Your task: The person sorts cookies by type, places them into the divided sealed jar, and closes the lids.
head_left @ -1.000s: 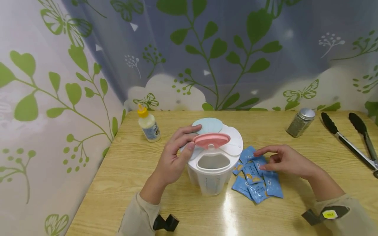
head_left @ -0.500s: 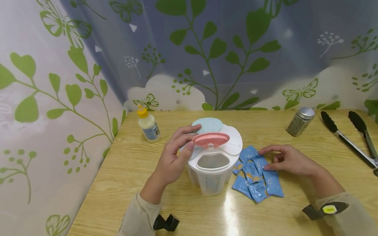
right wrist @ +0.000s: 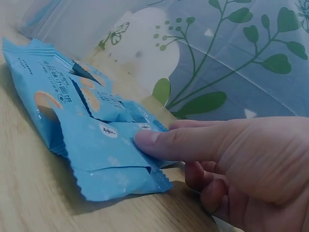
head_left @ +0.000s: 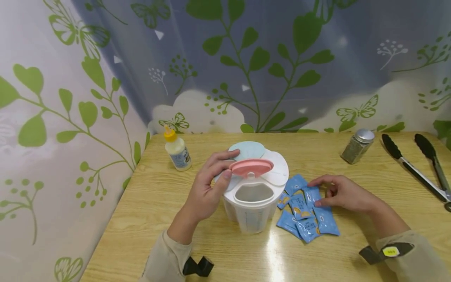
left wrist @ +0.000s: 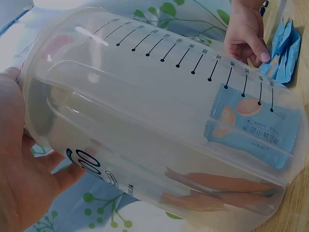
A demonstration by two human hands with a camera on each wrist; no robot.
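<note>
Right hand [head_left: 343, 194] has shifted slightly toward 3 o'clock relative to the earlier frame, and the near blue packet [head_left: 311, 194] has shifted slightly with it; left hand [head_left: 208, 190] and the plastic container [head_left: 251, 219] hold their positions. Clock directions follow the head view, with 12 o'clock pointing away from the person.

Right hand: thumb and forefinger pinch the near blue packet at its edges; the remaining fingers are curled under. The packet lies on the 2 o'clock side of the packet pile [head_left: 299, 207], which sits at 4 o'clock from the container, just beside it on the wooden table [head_left: 141, 235].

Left hand: grips the lid at its 9 o'clock side, thumb on the near side and fingers spread over the top.

Container: upright. The pink flap [head_left: 251, 168] stands raised behind an uncovered opening [head_left: 254, 193] at 6 o'clock on the lid. The light blue flap [head_left: 250, 149] at 12 o'clock lies down. Through the clear wall, the left wrist view shows an inner packet [left wrist: 256, 125] and, in another compartment, orange-brown pieces [left wrist: 217, 188].

Surroundings, measured from the container: a yellow-capped bottle [head_left: 179, 154] at 10 o'clock; a silver-lidded jar [head_left: 357, 147] at 2 o'clock; black-tipped tongs [head_left: 419, 172], spread apart, near 3 o'clock. Leaf-patterned fabric [head_left: 197, 39] hangs behind the table.
</note>
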